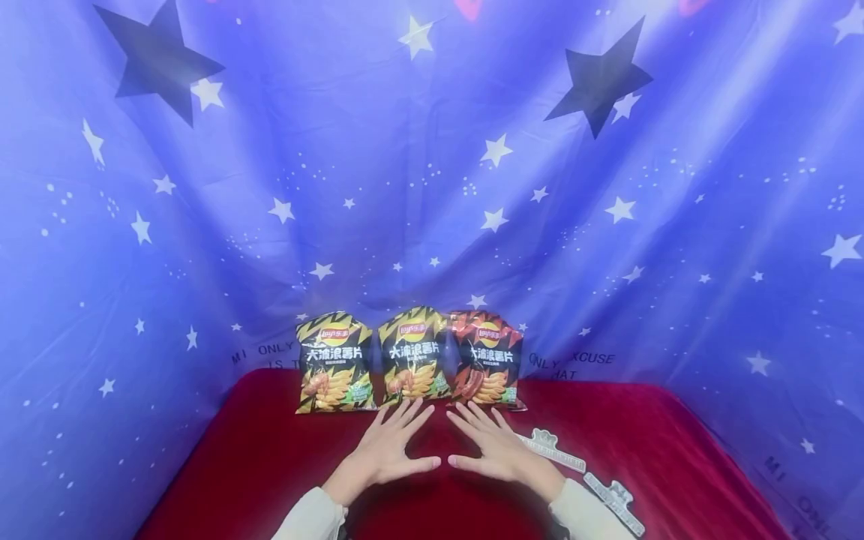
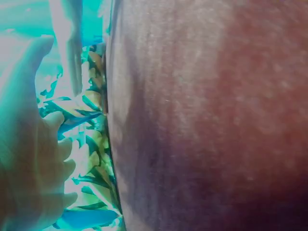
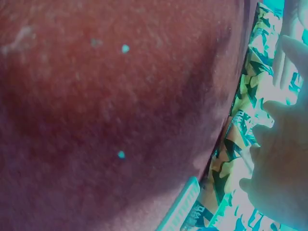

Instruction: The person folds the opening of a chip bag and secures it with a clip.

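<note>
Three chip bags stand side by side: a yellow-and-black chip bag point(image 1: 335, 364) on the left, a similar yellow-and-black chip bag point(image 1: 413, 356) in the middle, and a red-and-black chip bag point(image 1: 484, 360) on the right. In front of them my left hand point(image 1: 386, 452) spreads its fingers, holding nothing. My right hand point(image 1: 498, 450) mirrors it, thumb pointing toward the other thumb with a small gap between. Whether any fingertips touch the bags cannot be told. Right of my right hand lies a pale ruler-like clip point(image 1: 555, 452) with a crown-shaped top, partly covered by that hand.
A second pale clip point(image 1: 616, 504) lies nearer the front right, beside my right sleeve point(image 1: 577, 517). Dark red cloth point(image 1: 256, 457) covers the table. Behind the bags hangs a blue curtain point(image 1: 405, 150) printed with stars.
</note>
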Motion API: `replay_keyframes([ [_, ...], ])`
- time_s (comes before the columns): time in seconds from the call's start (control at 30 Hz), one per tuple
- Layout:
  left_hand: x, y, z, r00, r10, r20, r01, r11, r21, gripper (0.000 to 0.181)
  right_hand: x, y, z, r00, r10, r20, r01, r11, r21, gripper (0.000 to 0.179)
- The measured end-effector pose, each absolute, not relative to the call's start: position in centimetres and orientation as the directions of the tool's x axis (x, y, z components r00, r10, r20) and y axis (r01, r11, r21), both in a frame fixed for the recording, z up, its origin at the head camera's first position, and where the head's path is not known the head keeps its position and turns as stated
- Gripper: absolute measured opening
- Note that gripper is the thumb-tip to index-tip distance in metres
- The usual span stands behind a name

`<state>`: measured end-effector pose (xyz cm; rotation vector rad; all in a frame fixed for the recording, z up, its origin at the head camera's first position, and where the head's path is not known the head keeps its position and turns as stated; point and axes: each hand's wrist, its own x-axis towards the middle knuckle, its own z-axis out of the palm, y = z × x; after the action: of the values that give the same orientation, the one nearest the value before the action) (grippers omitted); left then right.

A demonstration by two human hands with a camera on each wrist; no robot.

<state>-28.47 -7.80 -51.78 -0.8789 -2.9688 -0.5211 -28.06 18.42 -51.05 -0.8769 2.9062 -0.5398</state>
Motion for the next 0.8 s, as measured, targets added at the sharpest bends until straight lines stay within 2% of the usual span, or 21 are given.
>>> replay_keyframes([
  [0.1,-29.0,-7.6,-51.4,-0.857,0.505,0.104,0.503,0.775,0.383,0.088,-28.4,18.6,-50.5,-0.832,-0.554,0.04,-0.527,0.765,-0.371,0.075],
  [0.23,-29.8,-7.1,-49.8,-0.879,0.462,0.116,0.435,0.678,0.593,0.084,-29.1,19.4,-48.8,-0.826,-0.557,0.08,-0.532,0.726,-0.435,0.071],
  [0.37,-31.1,-6.3,-47.0,-0.904,0.414,0.109,0.315,0.469,0.825,0.074,-30.4,20.8,-45.9,-0.842,-0.519,0.143,-0.505,0.669,-0.546,0.067],
  [0.47,-32.3,-5.5,-44.9,-0.926,0.37,0.08,0.194,0.283,0.939,0.066,-31.6,22.1,-43.5,-0.864,-0.475,0.171,-0.474,0.647,-0.597,0.064],
  [0.63,-34.3,-4.0,-42.6,-0.943,0.333,-0.014,0.002,0.047,0.999,0.061,-33.9,24.4,-40.4,-0.902,-0.396,0.17,-0.408,0.658,-0.633,0.061],
  [0.8,-35.6,-2.2,-41.7,-0.938,0.34,-0.064,-0.085,-0.047,0.995,0.06,-36.1,26.5,-38.7,-0.956,-0.27,0.117,-0.263,0.603,-0.753,0.055],
])
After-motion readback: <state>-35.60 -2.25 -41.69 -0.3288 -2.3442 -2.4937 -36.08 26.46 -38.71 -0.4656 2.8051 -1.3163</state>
